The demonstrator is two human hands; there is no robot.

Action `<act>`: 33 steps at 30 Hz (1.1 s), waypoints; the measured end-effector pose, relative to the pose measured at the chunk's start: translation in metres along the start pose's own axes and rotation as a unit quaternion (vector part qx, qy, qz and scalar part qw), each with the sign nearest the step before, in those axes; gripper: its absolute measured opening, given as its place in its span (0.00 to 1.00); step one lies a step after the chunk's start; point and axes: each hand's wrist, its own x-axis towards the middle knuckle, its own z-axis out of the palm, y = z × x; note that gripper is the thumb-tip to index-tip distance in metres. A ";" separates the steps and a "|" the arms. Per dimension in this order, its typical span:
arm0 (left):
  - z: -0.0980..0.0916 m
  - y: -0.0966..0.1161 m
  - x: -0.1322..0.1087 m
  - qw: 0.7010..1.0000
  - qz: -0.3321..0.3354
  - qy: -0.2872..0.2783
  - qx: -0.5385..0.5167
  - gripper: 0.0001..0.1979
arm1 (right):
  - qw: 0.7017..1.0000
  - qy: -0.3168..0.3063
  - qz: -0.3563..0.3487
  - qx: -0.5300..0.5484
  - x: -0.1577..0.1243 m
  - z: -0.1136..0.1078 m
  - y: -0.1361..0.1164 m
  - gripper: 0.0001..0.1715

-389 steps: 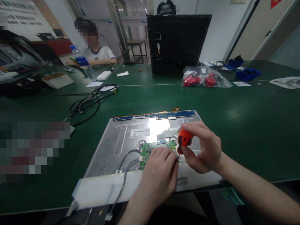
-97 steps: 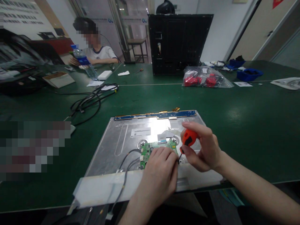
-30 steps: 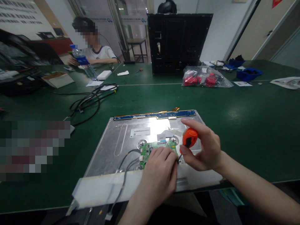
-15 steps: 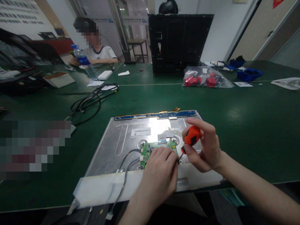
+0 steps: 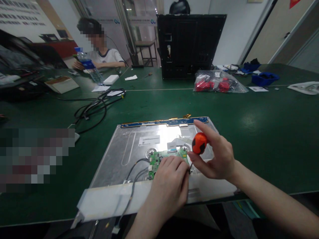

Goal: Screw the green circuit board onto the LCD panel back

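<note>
A silver metal panel (image 5: 114,146) lies near the table's front edge, with a blue circuit strip (image 5: 159,122) along its far side. On the panel sits a green circuit board (image 5: 155,159), partly covered by my left hand (image 5: 171,179). That hand's fingers are pressed together around the screwdriver's thin shaft near the board's right edge; the fingertips are hidden. My right hand (image 5: 216,152) has thumb and fingers around the orange and black handle of the screwdriver (image 5: 199,143), which stands tilted, its tip hidden beside my left hand.
Black cables (image 5: 99,103) lie left of the panel. Farther back are a bottle (image 5: 89,68), a bag with red items (image 5: 216,83), a large black monitor (image 5: 191,46) and blue objects (image 5: 264,79). Another person (image 5: 104,56) sits across the table.
My right hand's fingers have shifted on the screwdriver handle, which has moved slightly left and now stands more upright. My left hand has stayed in place.
</note>
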 end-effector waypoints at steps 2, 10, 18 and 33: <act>0.000 0.000 0.000 1.000 -0.001 -0.001 -0.001 0.07 | 1.000 0.013 -0.005 0.026 -0.002 0.001 0.001 0.39; 0.000 0.000 0.000 1.000 0.003 0.003 0.004 0.07 | 0.999 -0.004 -0.018 0.051 0.002 -0.001 0.003 0.35; 0.000 0.001 0.000 0.999 0.011 0.027 0.013 0.08 | 1.000 -0.002 -0.012 0.015 0.002 0.000 0.002 0.36; -0.001 0.001 0.000 1.000 -0.004 -0.006 0.000 0.08 | 0.998 0.026 -0.006 0.060 -0.006 0.003 0.003 0.43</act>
